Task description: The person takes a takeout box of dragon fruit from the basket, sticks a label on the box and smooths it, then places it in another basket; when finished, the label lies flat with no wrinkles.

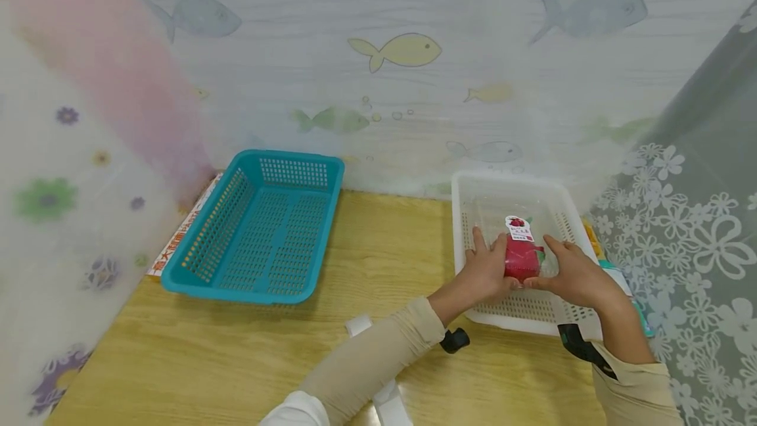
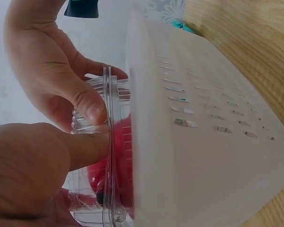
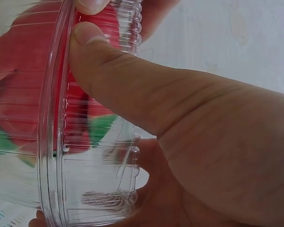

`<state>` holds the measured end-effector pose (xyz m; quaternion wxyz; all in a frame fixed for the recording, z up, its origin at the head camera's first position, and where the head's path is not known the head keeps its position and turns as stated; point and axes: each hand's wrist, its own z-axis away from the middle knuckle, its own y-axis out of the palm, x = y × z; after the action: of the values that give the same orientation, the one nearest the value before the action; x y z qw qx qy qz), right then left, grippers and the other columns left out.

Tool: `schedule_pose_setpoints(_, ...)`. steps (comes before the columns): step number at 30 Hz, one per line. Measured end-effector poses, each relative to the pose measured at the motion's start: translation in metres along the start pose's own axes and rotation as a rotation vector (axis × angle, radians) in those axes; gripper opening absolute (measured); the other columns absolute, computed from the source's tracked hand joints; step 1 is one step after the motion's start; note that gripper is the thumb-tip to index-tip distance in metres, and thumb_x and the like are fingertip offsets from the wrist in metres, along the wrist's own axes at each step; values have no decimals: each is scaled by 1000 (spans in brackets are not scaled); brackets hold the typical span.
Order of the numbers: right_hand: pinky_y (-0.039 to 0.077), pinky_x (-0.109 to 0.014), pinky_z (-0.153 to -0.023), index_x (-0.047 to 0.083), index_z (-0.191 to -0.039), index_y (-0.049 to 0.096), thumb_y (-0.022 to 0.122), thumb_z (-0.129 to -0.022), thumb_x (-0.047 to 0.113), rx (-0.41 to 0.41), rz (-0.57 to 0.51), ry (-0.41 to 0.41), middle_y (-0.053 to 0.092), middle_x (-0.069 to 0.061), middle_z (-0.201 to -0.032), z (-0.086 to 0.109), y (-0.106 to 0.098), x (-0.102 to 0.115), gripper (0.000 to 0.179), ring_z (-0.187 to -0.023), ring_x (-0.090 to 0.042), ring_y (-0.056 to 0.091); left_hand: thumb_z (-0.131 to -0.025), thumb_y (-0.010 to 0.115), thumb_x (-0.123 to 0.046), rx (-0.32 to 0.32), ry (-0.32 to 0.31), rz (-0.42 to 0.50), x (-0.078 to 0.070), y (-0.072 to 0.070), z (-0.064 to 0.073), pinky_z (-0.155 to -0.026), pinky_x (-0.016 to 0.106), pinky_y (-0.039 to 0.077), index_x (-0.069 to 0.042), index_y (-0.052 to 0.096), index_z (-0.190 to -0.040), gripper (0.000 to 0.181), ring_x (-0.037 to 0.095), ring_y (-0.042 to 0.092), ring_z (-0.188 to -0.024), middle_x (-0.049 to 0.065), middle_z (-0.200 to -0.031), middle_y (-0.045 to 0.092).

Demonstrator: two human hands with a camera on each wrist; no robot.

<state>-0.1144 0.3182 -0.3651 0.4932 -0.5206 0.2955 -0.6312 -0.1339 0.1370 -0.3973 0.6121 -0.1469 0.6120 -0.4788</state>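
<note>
Both hands are at a clear plastic clamshell box (image 3: 52, 170) in the white basket (image 1: 508, 323). Through its ribbed walls shows a red dragon fruit (image 1: 522, 261) with green tips, and a white label (image 1: 520, 229) sits on the lid. My left hand (image 1: 486, 270) grips the box's left side, its thumb on the front seam in the left wrist view. On the other side, my right hand (image 1: 578, 276) holds the box with its thumb (image 3: 113, 78) against the seam and fingers behind. The two thumbs meet close together at the front rim.
A turquoise basket (image 1: 251, 297) with nothing in it stands on the left of the wooden table (image 1: 390, 255). Beside it lies an orange-and-white printed thing (image 1: 183, 225). A white strap (image 1: 390, 406) is under the left forearm. Colourful packets (image 1: 618, 275) lie right of the white basket.
</note>
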Motion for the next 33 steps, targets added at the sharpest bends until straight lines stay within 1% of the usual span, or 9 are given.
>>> schedule_pose_setpoints(6, 48, -72, -90, -19, -152, 22, 81, -84, 46, 4, 26, -1, 29, -51, -146, -3, -2, -1, 111, -129, -67, 36, -89, 79, -33, 11, -2, 8, 0, 2, -3, -95, 41, 57, -21, 24, -162, 92, 39, 44, -137, 17, -170, 7)
schedule_pose_setpoints(12, 49, -71, -90, -19, -152, 23, 82, -83, 48, 26, 36, 4, 33, -51, -145, -6, -2, -2, 112, -128, -66, 39, -90, 79, -31, 34, -28, 31, 1, 3, -7, -98, 45, 57, -22, 25, -162, 90, 37, 42, -140, 15, -170, 8)
schedule_pose_setpoints(18, 48, -70, -92, -19, -152, 23, 81, -84, 47, 42, 33, -11, 37, -49, -144, -8, -3, -7, 110, -130, -65, 37, -90, 79, -29, 42, -50, 47, -3, 4, -10, -99, 45, 56, -25, 27, -161, 87, 38, 41, -141, 14, -171, 7)
schedule_pose_setpoints(22, 48, -70, -93, -18, -152, 24, 81, -84, 45, 46, 26, -26, 39, -47, -144, -10, -4, -9, 109, -130, -65, 37, -91, 78, -28, 52, -64, 36, -4, 4, -11, -99, 45, 56, -25, 28, -160, 85, 38, 41, -142, 14, -170, 7)
schedule_pose_setpoints(28, 49, -69, -93, -17, -153, 25, 82, -84, 44, 50, 19, -50, 43, -46, -143, -15, -3, -8, 108, -130, -65, 39, -92, 76, -29, 57, -83, -5, -3, 2, -12, -98, 45, 57, -25, 28, -160, 83, 38, 42, -141, 13, -170, 8)
schedule_pose_setpoints(33, 52, -65, -91, -17, -153, 25, 83, -83, 42, 72, 8, -55, 45, -45, -143, -16, -1, -10, 109, -127, -62, 45, -93, 75, -29, 65, -69, -49, -2, 4, -13, -97, 44, 57, -23, 29, -158, 80, 37, 44, -138, 15, -170, 9)
